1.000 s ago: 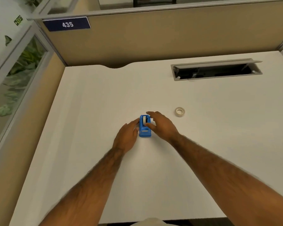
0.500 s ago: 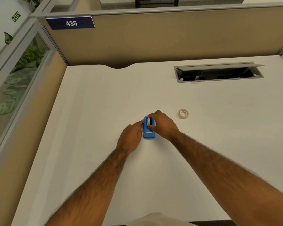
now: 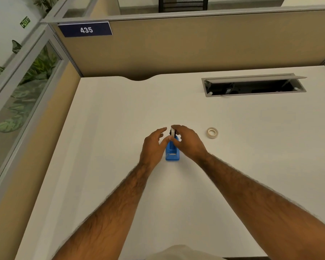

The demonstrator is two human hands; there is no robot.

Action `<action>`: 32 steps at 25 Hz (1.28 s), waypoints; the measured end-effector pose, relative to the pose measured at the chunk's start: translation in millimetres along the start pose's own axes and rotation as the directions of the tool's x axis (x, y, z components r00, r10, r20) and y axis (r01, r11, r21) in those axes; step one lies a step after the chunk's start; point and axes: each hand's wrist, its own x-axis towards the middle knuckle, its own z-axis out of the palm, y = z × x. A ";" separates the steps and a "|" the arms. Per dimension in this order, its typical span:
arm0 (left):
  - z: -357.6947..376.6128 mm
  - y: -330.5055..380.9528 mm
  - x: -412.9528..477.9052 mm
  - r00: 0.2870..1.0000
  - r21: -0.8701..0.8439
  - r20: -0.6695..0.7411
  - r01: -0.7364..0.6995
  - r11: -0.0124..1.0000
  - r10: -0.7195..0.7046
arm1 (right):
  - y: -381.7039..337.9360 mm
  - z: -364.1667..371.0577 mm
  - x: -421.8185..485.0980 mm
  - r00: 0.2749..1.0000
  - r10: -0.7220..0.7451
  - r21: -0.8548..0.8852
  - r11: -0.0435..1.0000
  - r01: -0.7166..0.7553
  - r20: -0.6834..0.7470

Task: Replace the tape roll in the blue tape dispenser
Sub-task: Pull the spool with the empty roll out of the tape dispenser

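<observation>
Right hand (image 3: 188, 141) apparently pinches roll (image 3: 173, 132) above blue dispenser (image 3: 172, 153) — sign (image 3: 85, 29) reads "435".

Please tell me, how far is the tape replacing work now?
Nothing is finished yet. In hand: the right hand pinches the roll at the top of the blue tape dispenser, while the left hand steadies its side. Left: the loose tape roll lies untouched on the desk, not yet fitted.

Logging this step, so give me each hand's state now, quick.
Left hand: open, fingers spread, thumb against the blue tape dispenser.
Right hand: closed on the tape roll at the dispenser's top.
</observation>
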 end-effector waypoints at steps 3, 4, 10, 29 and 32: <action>3.4 22.9 2.1 0.999 -0.111 -0.016 0.033 0.993 -0.035 | -9.4 -0.4 2.0 0.998 -0.002 0.100 0.995 0.009 -0.064; 5.2 26.0 3.7 0.999 -0.115 -0.031 0.021 0.993 -0.025 | -12.8 -1.2 3.1 0.997 -0.016 0.113 0.993 0.025 -0.081; 2.8 36.9 9.7 0.990 -0.165 -0.135 0.017 0.986 -0.039 | -26.1 -7.5 6.4 0.996 -0.012 0.211 0.977 0.030 -0.086; 4.6 30.0 57.7 0.982 -0.349 -0.151 0.058 0.935 -0.117 | -33.1 -3.3 38.5 0.920 0.301 0.472 0.868 -0.154 -0.252; 2.1 30.9 85.2 0.965 -0.347 -0.204 0.088 0.934 -0.167 | -28.7 -4.4 47.5 0.877 0.379 0.462 0.860 -0.215 -0.296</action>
